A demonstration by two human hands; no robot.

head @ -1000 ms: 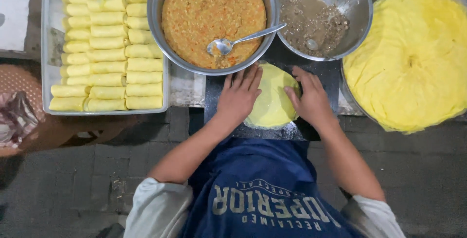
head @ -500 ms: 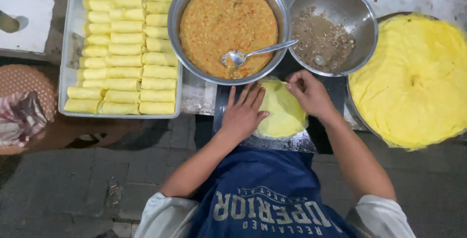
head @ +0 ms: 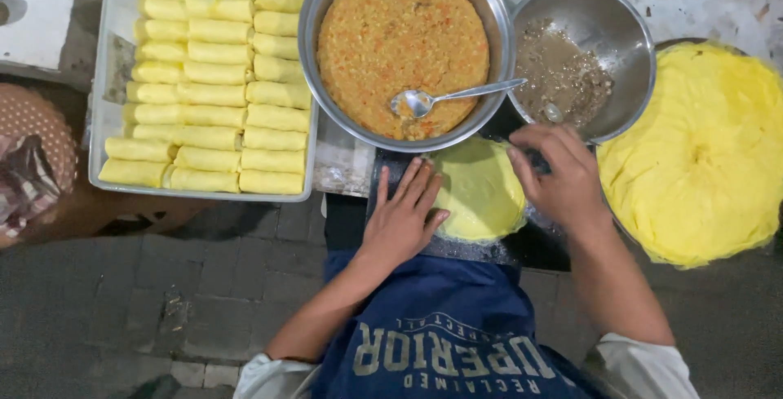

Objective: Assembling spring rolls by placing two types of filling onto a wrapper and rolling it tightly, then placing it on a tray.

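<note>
A thin, round yellow wrapper (head: 481, 191) is laid flat on a dark board (head: 457, 246) at the person's lap, just below the two steel bowls. The left hand (head: 401, 218) is spread flat, fingers apart, with its fingertips pressed on the wrapper's left edge. The right hand (head: 559, 175) is held loosely curled at the wrapper's upper right edge, by the rim of the smaller bowl; whether anything is pinched in it cannot be told.

The big bowl (head: 326, 7) is filled with a grainy orange-brown filling (head: 391, 36), smoothed level, in which a shiny metal spoon (head: 453, 97) is rested. The smaller bowl (head: 612, 15) is smeared with a grey-brown paste (head: 563, 73). To the right, a soft, rumpled stack of yellow wrappers (head: 701, 154) is heaped. To the left, a rectangular metal tray (head: 102, 113) is packed with neat rows of smooth yellow rolls (head: 212, 73). A dark blue apron (head: 424, 317) with pale lettering is worn.
</note>
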